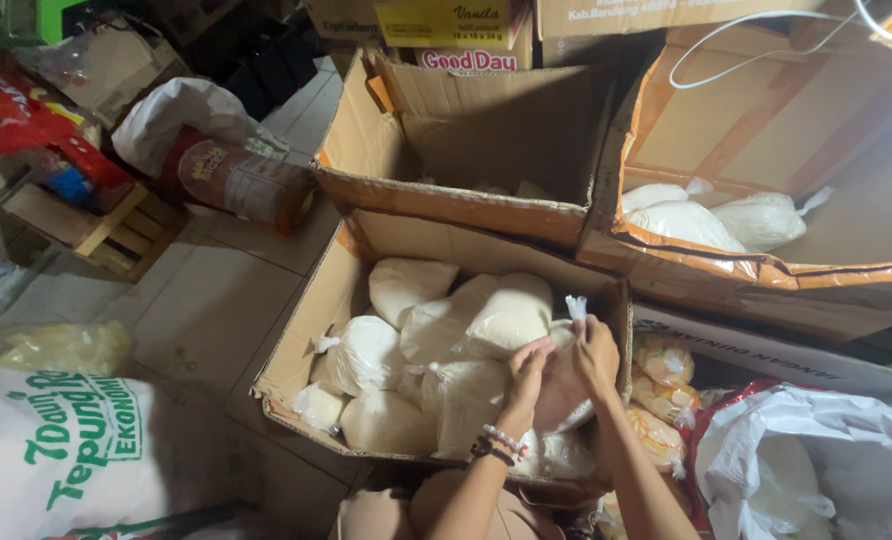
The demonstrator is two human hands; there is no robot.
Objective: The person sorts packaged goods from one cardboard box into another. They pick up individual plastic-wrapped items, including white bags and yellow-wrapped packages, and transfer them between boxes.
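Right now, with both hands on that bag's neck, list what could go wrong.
1. The left hand and right hand pinch the twisted neck of a clear bag of white powder; if the twist slips, powder may spill into the cardboard box.
2. That box is already piled with tied bags; pressing another in might split the thin plastic.
3. The box's front edge looks bent and soft, so it may sag if lifted.

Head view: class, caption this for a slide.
Both hands, left hand and right hand, grip a knotted bag of white powder over a cardboard box.
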